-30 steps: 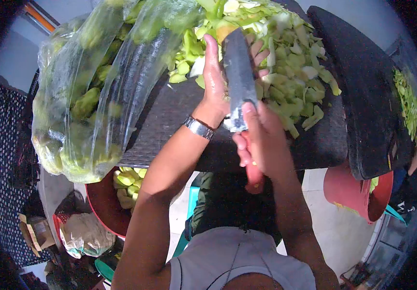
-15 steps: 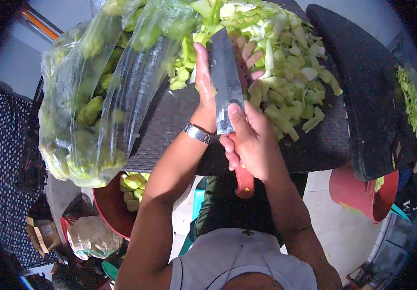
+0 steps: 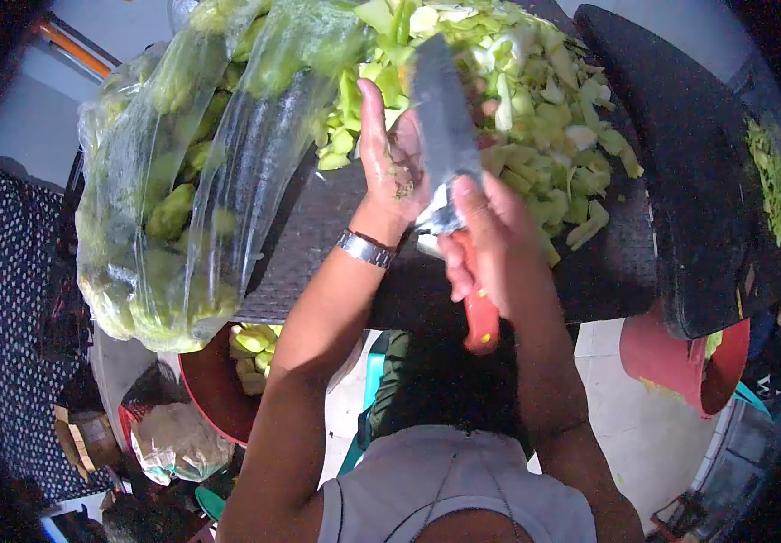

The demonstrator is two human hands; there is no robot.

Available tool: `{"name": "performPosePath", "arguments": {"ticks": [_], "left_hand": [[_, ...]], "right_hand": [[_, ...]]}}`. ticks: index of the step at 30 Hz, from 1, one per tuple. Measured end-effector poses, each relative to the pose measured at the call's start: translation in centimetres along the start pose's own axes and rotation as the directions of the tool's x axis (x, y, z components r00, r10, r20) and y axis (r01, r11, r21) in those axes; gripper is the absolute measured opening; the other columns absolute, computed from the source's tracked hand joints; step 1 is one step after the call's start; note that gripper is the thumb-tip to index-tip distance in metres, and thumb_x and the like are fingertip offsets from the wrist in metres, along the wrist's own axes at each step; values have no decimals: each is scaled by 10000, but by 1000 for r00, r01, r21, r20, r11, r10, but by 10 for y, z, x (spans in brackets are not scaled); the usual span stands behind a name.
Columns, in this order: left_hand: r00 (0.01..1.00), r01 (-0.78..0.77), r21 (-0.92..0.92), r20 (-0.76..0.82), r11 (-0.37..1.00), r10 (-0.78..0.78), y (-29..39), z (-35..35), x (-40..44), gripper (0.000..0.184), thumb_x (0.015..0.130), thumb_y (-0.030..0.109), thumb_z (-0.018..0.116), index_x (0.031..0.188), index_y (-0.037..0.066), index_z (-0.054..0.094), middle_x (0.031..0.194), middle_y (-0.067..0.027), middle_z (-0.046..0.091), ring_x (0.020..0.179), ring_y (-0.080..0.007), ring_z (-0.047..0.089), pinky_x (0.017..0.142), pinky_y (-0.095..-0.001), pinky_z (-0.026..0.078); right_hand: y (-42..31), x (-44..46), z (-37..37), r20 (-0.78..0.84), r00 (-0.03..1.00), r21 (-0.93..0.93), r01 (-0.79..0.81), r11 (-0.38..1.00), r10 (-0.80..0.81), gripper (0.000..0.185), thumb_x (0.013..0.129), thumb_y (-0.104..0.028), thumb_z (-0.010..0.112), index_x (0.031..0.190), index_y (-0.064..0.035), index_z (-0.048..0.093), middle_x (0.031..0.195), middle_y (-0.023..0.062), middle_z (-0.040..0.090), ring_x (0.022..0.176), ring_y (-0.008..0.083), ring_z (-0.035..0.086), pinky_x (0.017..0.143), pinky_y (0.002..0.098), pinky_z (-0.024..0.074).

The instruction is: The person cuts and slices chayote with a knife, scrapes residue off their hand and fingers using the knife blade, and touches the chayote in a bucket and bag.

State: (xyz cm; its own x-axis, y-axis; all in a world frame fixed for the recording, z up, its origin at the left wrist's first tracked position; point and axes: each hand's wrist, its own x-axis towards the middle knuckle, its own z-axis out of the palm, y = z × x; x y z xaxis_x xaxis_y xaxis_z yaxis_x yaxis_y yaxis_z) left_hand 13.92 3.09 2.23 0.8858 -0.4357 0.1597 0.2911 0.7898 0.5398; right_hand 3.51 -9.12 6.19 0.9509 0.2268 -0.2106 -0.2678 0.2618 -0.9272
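My right hand (image 3: pixel 493 240) grips a kitchen knife (image 3: pixel 445 104) by its red handle, thumb near the base of the wide grey blade. The blade points away from me, over the heap of cut pieces. Close by on its left is my left hand (image 3: pixel 388 167), palm turned up and thumb stretched out. Small greenish bits cling to that palm. Its other fingers are partly hidden behind the blade. Pale green peels and slices (image 3: pixel 553 136) lie piled beyond and to the right of both hands.
A clear plastic bag of green produce (image 3: pixel 171 213) lies at the left of the dark table (image 3: pixel 327 281). Pale green pieces fill part of a red tub (image 3: pixel 196 380) below. Another red bucket (image 3: pixel 671 366) stands at lower right, beneath a dark curved panel (image 3: pixel 671 172).
My right hand has moved the knife slightly right and away from my left palm, and it is blurred by motion. More of the left palm now shows.
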Motion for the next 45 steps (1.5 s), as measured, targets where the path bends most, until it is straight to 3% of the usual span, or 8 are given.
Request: {"name": "performPosePath", "arguments": {"ticks": [4, 8, 20, 25, 27, 32, 39, 45], "left_hand": [[981, 112, -181, 175, 977, -80, 4, 5, 6, 1164, 868, 908, 383, 1513, -60, 375, 1394, -237, 593, 1261, -338, 592, 1112, -459, 430], [997, 34, -39, 67, 999, -32, 4, -1, 11, 1229, 819, 920, 457, 1523, -79, 328, 1519, -278, 464, 1364, -404, 500, 1161, -565, 368], [987, -145, 113, -52, 983, 152, 25, 6, 12, 1187, 838, 890, 476, 1550, -43, 298, 1546, -273, 405, 1387, -428, 452, 1125, -600, 378], [988, -105, 171, -91, 980, 121, 24, 9, 5, 1163, 856, 892, 438, 1552, -29, 307, 1550, -247, 425, 1386, -426, 455, 1131, -582, 375], [983, -99, 237, -126, 966, 132, 26, 14, -1, 1140, 870, 887, 420, 1553, -19, 314, 1561, -236, 421, 1386, -423, 459, 1136, -574, 371], [982, -97, 273, -131, 957, 137, 39, -8, -15, 1072, 919, 846, 399, 1585, 13, 289, 1534, -201, 449, 1306, -344, 527, 1073, -509, 442], [994, -69, 7, -82, 998, 69, 53, -15, -45, 1012, 949, 820, 376, 1512, -21, 382, 1418, -250, 569, 1268, -377, 588, 1119, -527, 437], [990, -31, 18, -139, 999, 33, 56, -29, -52, 933, 974, 801, 346, 1432, 2, 489, 1270, -193, 657, 1114, -314, 666, 1004, -459, 536]], "right_hand": [[-4, 6, -23, -263, 964, -302, -40, 952, -43, 336, 1092, -385, 498, 1157, -74, 607, 684, 11, 539, 447, 87, 458, 405, 271, 391], [11, 1, -60, -218, 874, -817, 80, 571, -434, 340, 1048, -294, 564, 1213, 0, 605, 989, 293, 696, 951, 532, 651, 809, 580, 521], [15, -27, -86, 77, 725, -996, 21, -89, -685, 446, 895, -235, 785, 1246, -34, 594, 1151, 213, 609, 968, 413, 649, 808, 492, 549], [-14, 6, 5, 229, 673, -642, 647, 411, -703, 587, 809, -62, 831, 1355, -88, 614, 1237, 183, 605, 1043, 377, 653, 902, 416, 561], [6, 33, 26, 330, 526, -679, 709, 190, -784, 650, 799, -37, 821, 1407, -101, 600, 1349, 180, 586, 1149, 336, 652, 899, 377, 581], [26, 48, 50, 176, 447, -523, 798, 301, -877, 286, 837, 95, 722, 1093, -23, 771, 1042, 108, 758, 907, 252, 743, 847, 324, 594], [20, 78, 65, -24, 793, -264, 583, 769, -609, 220, 893, 39, 708, 1109, 21, 752, 964, 106, 763, 908, 149, 706, 809, 277, 554], [23, 58, 88, 151, 678, -603, 640, 476, -719, 292, 895, -100, 799, 1159, 8, 741, 981, 88, 754, 891, 108, 688, 756, 275, 559]]}}
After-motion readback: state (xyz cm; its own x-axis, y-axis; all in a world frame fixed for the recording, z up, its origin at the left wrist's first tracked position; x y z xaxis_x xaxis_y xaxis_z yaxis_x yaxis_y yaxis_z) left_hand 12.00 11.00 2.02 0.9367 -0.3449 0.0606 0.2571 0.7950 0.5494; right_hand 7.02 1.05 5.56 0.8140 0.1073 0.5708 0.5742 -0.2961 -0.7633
